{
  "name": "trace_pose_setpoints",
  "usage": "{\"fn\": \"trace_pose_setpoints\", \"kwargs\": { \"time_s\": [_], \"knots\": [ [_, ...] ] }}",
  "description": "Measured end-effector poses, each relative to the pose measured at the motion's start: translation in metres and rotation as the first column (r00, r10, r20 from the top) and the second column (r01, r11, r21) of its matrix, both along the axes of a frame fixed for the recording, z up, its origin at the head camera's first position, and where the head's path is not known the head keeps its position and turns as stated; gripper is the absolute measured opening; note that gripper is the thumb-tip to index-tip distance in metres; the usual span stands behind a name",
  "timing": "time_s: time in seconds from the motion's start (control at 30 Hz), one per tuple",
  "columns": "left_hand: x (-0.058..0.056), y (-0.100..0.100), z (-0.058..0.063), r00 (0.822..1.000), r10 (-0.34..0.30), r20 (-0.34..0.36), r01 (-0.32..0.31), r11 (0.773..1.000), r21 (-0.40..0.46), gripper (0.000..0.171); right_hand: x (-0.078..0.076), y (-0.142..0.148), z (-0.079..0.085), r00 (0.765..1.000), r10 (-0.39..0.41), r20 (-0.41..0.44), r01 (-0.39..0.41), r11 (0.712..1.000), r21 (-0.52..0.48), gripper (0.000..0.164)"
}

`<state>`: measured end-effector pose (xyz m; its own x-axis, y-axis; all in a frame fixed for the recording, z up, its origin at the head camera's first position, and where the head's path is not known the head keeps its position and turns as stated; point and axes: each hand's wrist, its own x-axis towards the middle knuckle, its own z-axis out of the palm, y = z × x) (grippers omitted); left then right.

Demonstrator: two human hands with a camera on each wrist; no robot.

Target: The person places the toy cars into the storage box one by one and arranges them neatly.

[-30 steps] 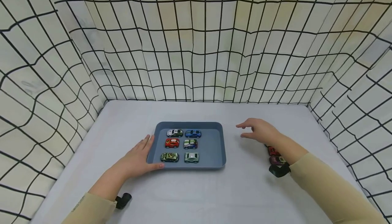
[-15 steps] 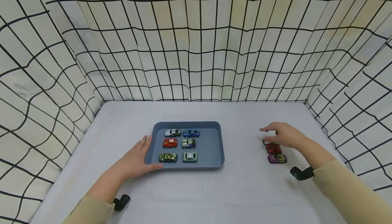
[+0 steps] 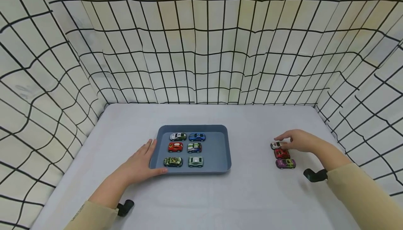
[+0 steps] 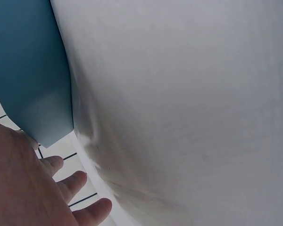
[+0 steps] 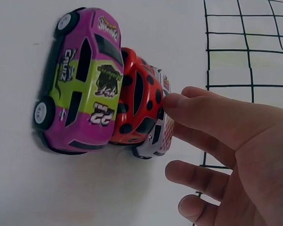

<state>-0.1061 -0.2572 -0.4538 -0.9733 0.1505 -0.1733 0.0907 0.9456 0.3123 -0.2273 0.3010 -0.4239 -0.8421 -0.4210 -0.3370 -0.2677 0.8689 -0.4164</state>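
Observation:
My left hand (image 3: 138, 163) rests at the left end of the blue-grey tray (image 3: 217, 153), fingers extended along its side and thumb at the near left corner. Over on the right, my right hand (image 3: 299, 141) pinches a white toy car (image 3: 275, 145) between thumb and index finger, while its other fingers stay loosely bent. Right beside that car sits a red toy car (image 5: 140, 101) with black spots. A purple and green toy car (image 5: 89, 84) is nearest the wrist in the right wrist view. The tray wall (image 4: 33, 70) shows beside my left fingers.
Inside the tray are several toy cars in two columns, including a blue car (image 3: 197, 137), a red car (image 3: 175, 147) and a pale green car (image 3: 196, 161). A white cloth (image 3: 201, 202) covers the table. Black-gridded white walls (image 3: 201, 65) enclose it.
My right hand has moved right, away from the tray, and come down onto the white toy car beside the other two. The left hand keeps its place on the tray.

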Motion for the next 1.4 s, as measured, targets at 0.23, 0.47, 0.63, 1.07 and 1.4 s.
{"fn": "trace_pose_setpoints", "kwargs": {
  "time_s": [0.23, 0.47, 0.63, 1.07, 1.4],
  "knots": [
    [0.001, 0.002, 0.002, 1.0, 0.004, 0.005, -0.005, 1.0, 0.009, 0.126, -0.006, 0.005, -0.009, 1.0, 0.012, 0.009, -0.013, 1.0, 0.007, 0.032],
    [0.001, 0.002, 0.001, 1.0, 0.005, 0.007, -0.005, 1.0, 0.004, 0.127, -0.005, 0.005, -0.012, 1.0, 0.027, -0.014, -0.027, 0.999, 0.038, 0.031],
    [0.0, 0.001, 0.001, 1.0, 0.004, 0.008, -0.004, 1.0, 0.004, 0.128, -0.007, 0.005, -0.014, 1.0, 0.029, -0.01, -0.029, 0.999, 0.013, 0.031],
    [-0.001, 0.001, 0.003, 1.0, -0.007, 0.01, 0.007, 1.0, 0.004, 0.126, -0.016, 0.004, -0.007, 1.0, -0.002, -0.004, 0.002, 0.999, -0.034, 0.034],
    [0.0, 0.0, 0.002, 1.0, -0.006, 0.009, 0.006, 1.0, 0.004, 0.127, -0.017, -0.019, 0.007, 1.0, 0.01, 0.007, -0.01, 0.998, -0.054, 0.037]
  ]
}}
